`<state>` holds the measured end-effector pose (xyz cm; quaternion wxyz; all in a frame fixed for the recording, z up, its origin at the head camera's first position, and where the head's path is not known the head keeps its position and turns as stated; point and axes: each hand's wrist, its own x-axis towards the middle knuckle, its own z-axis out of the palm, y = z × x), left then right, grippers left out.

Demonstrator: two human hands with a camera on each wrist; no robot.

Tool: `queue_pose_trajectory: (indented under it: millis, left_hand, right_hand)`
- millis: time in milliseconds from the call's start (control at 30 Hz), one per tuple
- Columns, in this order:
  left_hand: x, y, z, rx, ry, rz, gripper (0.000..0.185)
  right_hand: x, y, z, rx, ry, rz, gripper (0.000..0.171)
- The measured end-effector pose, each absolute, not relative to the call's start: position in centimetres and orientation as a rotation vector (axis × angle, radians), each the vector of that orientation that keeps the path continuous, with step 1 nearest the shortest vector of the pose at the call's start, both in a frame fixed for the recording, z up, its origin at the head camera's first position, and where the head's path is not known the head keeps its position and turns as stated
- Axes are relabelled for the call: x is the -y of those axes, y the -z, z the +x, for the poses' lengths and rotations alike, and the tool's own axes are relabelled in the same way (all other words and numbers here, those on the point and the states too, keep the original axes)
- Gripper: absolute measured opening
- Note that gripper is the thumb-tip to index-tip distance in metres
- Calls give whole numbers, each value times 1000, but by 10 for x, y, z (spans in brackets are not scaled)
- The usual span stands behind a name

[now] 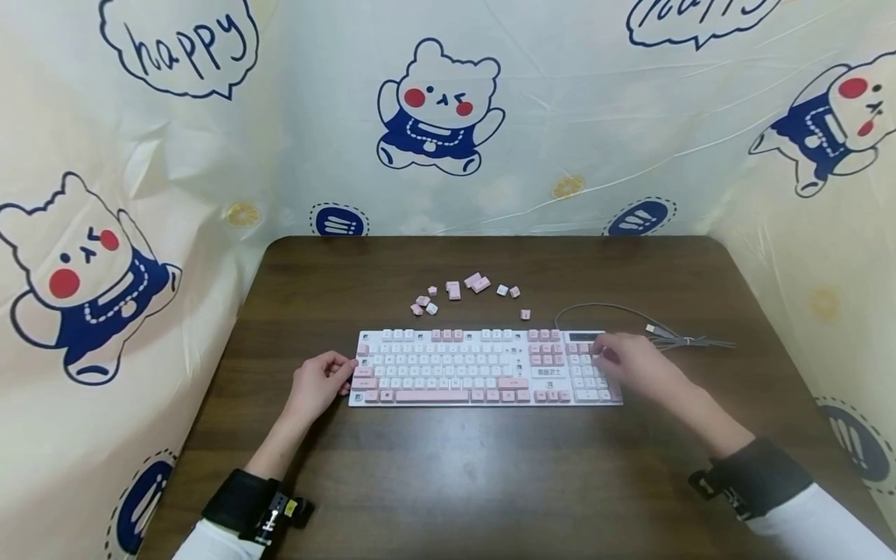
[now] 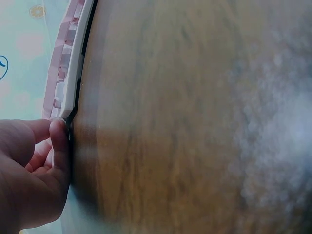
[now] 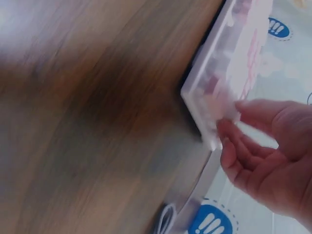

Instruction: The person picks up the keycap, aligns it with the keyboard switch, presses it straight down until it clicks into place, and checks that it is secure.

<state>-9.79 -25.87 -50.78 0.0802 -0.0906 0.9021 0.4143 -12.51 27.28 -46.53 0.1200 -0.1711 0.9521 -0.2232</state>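
Note:
A white and pink keyboard lies across the middle of the table, with dark gaps where several keycaps are off. At its left end, my left hand pinches the edge between thumb and fingers; in the left wrist view the fingertips are right at the corner. My right hand is over the number pad, its fingers curled and the thumb near the index finger. Blur at these fingertips in the right wrist view means I cannot tell whether they pinch a keycap.
Loose pink and white keycaps lie scattered behind the keyboard, with a single pink keycap closer to it. A grey cable, bundled with its USB plug, lies at the back right. A printed cloth surrounds the table's back and sides.

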Motion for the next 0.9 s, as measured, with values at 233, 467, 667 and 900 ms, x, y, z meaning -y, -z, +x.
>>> queue_pose_trajectory:
  millis: [233, 467, 667, 900]
  left_hand:
    - [259, 508, -98, -2705, -1247, -261, 21]
    - [258, 507, -98, -2712, -1237, -257, 22]
    - [258, 508, -97, -2708, -1244, -250, 22]
    - [259, 508, -99, -2713, -1240, -249, 22]
  right_hand:
    - [-263, 463, -118, -2843, 725, -315, 12]
    - [-253, 463, -116, -2899, 691, -204, 15]
    - [-255, 454, -122, -2784, 706, 5, 28]
    - [-249, 452, -121, -2766, 683, 7, 27]
